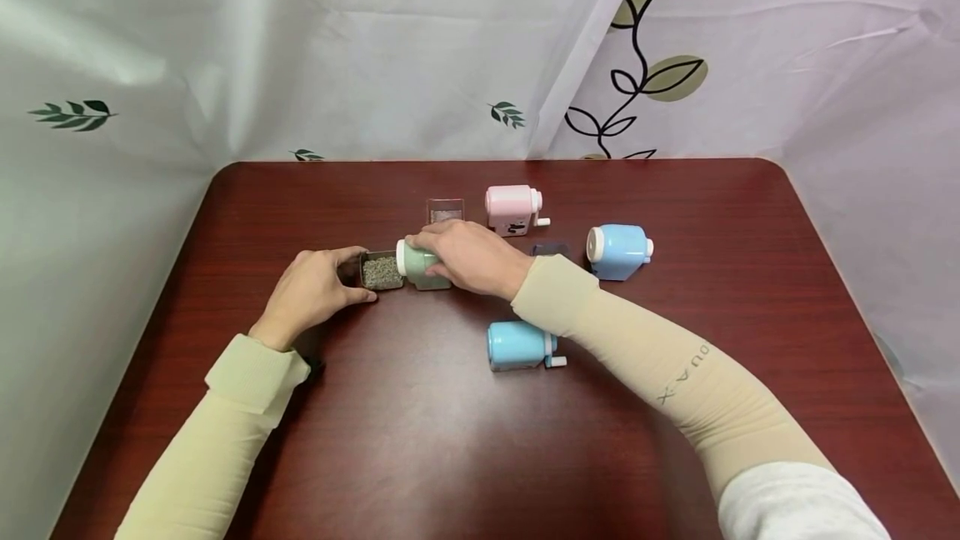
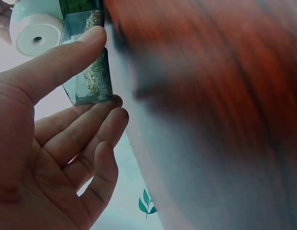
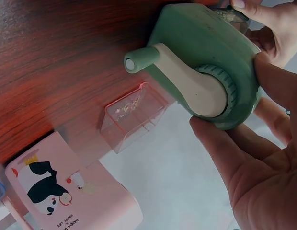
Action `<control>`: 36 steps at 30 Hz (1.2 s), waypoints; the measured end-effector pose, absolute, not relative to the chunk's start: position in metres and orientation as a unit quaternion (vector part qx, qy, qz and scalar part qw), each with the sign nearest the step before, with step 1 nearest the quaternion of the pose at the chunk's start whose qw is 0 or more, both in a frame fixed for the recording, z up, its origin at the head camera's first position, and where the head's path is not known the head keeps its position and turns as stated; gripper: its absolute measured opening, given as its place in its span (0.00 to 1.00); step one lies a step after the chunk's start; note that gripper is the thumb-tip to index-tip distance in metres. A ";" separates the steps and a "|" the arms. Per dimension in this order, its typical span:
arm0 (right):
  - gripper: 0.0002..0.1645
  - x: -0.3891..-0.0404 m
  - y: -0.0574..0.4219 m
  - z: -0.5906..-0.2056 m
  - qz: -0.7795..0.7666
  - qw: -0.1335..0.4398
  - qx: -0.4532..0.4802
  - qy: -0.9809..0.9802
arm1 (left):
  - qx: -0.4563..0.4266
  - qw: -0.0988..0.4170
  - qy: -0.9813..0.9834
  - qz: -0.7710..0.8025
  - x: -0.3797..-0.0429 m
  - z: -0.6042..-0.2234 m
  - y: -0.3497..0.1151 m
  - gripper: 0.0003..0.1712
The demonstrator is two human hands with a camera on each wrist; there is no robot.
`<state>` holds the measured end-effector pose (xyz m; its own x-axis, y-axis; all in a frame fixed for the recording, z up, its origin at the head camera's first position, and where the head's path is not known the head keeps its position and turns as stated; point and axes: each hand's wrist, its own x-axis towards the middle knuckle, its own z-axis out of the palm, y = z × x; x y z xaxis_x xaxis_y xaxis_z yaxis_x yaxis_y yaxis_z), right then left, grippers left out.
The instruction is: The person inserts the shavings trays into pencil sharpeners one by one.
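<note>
My right hand (image 1: 480, 258) grips a green hand-crank pencil sharpener (image 3: 201, 43) from above. Its white end faces left in the head view; its crank (image 3: 189, 84) shows in the right wrist view. At the left, my left hand (image 1: 309, 288) holds a small clear shavings drawer (image 2: 74, 88) between thumb and fingers. Pencil shavings (image 1: 382, 272) lie inside the drawer. The drawer sits right beside the sharpener's white end.
Behind my right hand lies a clear pink drawer (image 3: 134, 117) with some shavings. A pink sharpener (image 1: 508, 208) stands at the back, a blue one (image 1: 618, 251) to the right and another blue sharpener (image 1: 517, 345) in front. A dark drawer (image 1: 551, 249) is partly hidden by my right arm.
</note>
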<state>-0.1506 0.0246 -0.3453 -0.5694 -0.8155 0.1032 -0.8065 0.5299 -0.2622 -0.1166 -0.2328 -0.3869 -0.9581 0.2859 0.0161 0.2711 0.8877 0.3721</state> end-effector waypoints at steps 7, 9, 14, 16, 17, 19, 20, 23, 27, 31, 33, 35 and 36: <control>0.27 -0.151 0.027 -0.347 -0.158 0.020 -0.461 0.873 | 0.146 0.019 0.968 0.201 -0.116 -0.389 -0.229 0.36; 0.28 -0.151 0.028 -0.347 -0.160 0.021 -0.460 0.873 | 0.149 0.019 0.968 0.202 -0.117 -0.389 -0.228 0.36; 0.27 -0.152 0.030 -0.347 -0.165 0.027 -0.459 0.872 | 0.156 0.019 0.967 0.201 -0.118 -0.390 -0.225 0.35; 0.27 -0.152 0.030 -0.347 -0.165 0.028 -0.460 0.872 | 0.157 0.020 0.967 0.201 -0.119 -0.390 -0.223 0.35; 0.27 -0.152 0.031 -0.347 -0.165 0.028 -0.461 0.872 | 0.157 0.020 0.967 0.200 -0.119 -0.390 -0.223 0.35; 0.27 -0.152 0.031 -0.347 -0.163 0.028 -0.461 0.872 | 0.159 0.023 0.966 0.201 -0.120 -0.390 -0.221 0.35; 0.27 -0.152 0.031 -0.347 -0.162 0.027 -0.461 0.872 | 0.160 0.024 0.966 0.203 -0.120 -0.390 -0.221 0.35; 0.27 -0.152 0.031 -0.347 -0.162 0.026 -0.461 0.872 | 0.162 0.027 0.964 0.208 -0.120 -0.390 -0.220 0.35; 0.27 -0.152 0.031 -0.348 -0.165 0.026 -0.461 0.871 | 0.164 0.027 0.963 0.213 -0.119 -0.389 -0.218 0.35; 0.27 -0.153 0.031 -0.349 -0.164 0.022 -0.464 0.870 | 0.168 0.026 0.962 0.212 -0.118 -0.388 -0.217 0.35; 0.27 -0.153 0.030 -0.349 -0.163 0.020 -0.465 0.870 | 0.169 0.024 0.963 0.209 -0.118 -0.388 -0.217 0.35; 0.27 -0.153 0.031 -0.349 -0.164 0.020 -0.466 0.869 | 0.170 0.024 0.963 0.208 -0.118 -0.388 -0.217 0.36; 0.27 -0.153 0.031 -0.349 -0.164 0.020 -0.466 0.869 | 0.170 0.024 0.963 0.208 -0.118 -0.389 -0.217 0.36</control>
<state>-0.1533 0.0306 -0.3485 -0.5649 -0.8167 0.1179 -0.8035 0.5119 -0.3037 -0.1180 -0.2168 -0.3886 -0.9407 0.3383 0.0242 0.3181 0.8553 0.4091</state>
